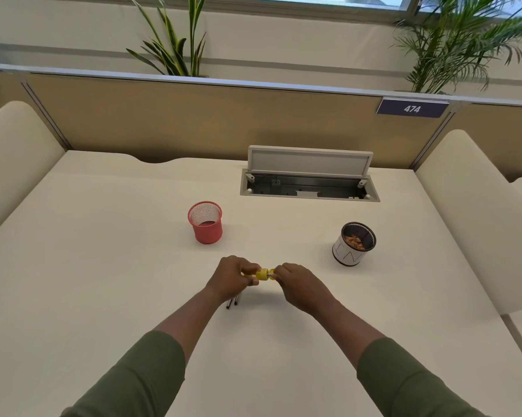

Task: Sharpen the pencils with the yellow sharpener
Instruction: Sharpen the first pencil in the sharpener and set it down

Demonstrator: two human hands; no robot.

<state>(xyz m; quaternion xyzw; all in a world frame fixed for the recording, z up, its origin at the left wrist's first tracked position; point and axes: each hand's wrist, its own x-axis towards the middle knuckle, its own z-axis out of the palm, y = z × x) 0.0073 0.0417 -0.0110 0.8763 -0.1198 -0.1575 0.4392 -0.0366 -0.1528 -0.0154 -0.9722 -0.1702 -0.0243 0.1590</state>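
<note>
My left hand grips the small round yellow sharpener just above the table's middle. My right hand meets it from the right, its fingertips pinched on a thin grey pencil that enters the sharpener's right side; the fingers hide most of it. Two dark pencils lie on the white table under my left hand, with only their near ends showing.
A red mesh cup stands behind my hands to the left. A black and white mesh cup holding wood shavings stands to the right. Further back, a cable hatch in the table is open. Cream partitions flank both sides.
</note>
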